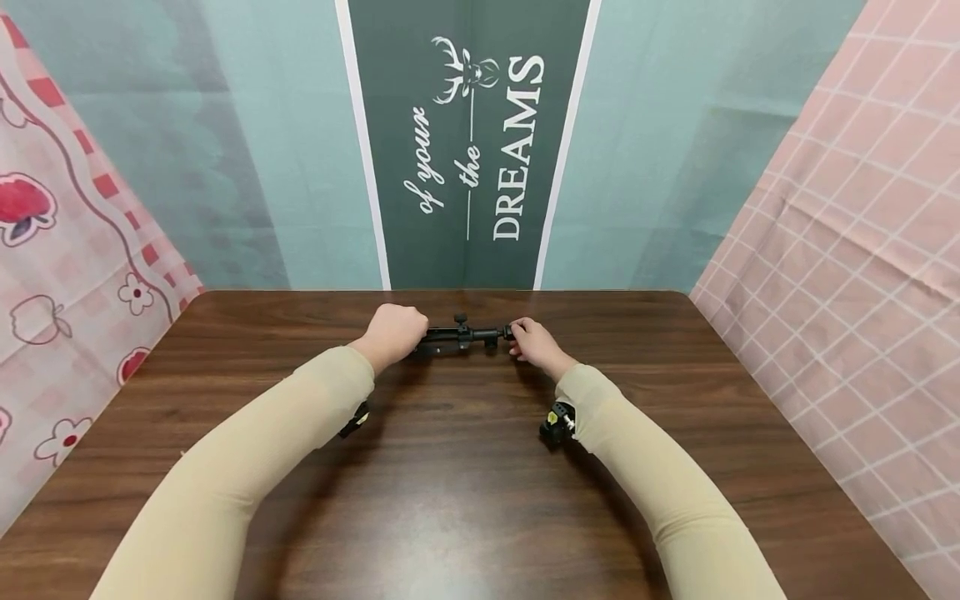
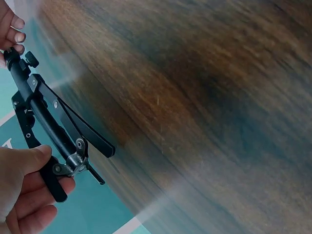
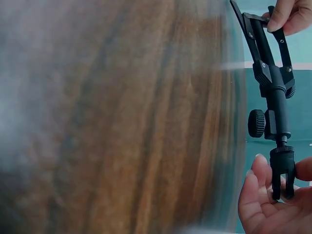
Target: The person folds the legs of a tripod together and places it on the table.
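Observation:
A small black tripod (image 1: 468, 335) is held sideways above the far part of the table, between both hands. My left hand (image 1: 393, 333) pinches one of its legs between thumb and fingers, near the metal hinge (image 2: 75, 163) in the left wrist view. The other legs spread slightly from the centre tube. At the opposite end, my right hand (image 1: 534, 343) grips the forked head (image 3: 282, 168) with the thumb at one side and fingers behind it. A ribbed knob (image 3: 256, 123) sticks out from the tube in the right wrist view.
The brown wooden table (image 1: 442, 467) spreads out below the arms. A teal and green curtain with white lettering (image 1: 517, 150) hangs behind its far edge. Patterned pink cloths (image 1: 847, 233) line both sides. Black wrist-worn devices (image 1: 557, 425) sit under the sleeves.

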### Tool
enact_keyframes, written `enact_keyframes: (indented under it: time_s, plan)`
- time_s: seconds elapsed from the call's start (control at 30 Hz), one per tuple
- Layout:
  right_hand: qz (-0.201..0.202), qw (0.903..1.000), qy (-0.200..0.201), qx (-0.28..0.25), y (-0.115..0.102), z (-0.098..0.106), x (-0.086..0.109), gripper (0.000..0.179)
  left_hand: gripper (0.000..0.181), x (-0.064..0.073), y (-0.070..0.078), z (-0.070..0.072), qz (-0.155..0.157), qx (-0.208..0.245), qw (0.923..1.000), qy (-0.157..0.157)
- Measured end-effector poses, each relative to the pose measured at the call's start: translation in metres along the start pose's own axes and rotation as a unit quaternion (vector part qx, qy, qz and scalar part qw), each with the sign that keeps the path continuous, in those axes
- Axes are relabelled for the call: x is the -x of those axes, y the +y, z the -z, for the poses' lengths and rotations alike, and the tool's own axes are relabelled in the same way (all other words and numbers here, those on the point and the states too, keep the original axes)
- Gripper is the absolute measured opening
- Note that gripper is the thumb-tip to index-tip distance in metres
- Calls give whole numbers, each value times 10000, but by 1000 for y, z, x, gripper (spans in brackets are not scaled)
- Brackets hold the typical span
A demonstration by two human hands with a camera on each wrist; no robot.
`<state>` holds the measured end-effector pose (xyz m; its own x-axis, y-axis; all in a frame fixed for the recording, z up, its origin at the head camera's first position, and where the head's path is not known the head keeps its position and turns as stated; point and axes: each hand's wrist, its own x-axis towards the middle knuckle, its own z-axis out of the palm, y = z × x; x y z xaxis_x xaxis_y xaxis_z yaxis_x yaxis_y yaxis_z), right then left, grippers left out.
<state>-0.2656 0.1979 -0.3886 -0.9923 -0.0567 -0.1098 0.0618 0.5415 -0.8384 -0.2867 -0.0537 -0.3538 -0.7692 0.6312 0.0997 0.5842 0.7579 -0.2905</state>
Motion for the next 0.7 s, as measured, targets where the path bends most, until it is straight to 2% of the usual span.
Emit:
enact_keyframes:
  time_s: [0.3,0.5,0.6,0.7]
  plan:
    - [-124,9993,-288,186,7,-5,-3,38,29,0,2,1,-40,-78,9998,-169]
    - [-60,9990,-242,375,8,-4,-3,38,28,0,2,-3,133,95,9998,-132]
    - [93,9934,-162,1130,6,-3,0,39,26,3,4,-6,170,193,9997,39]
    - [268,9758,25,2169,0,0,7,45,19,10,7,-6,267,325,9989,212]
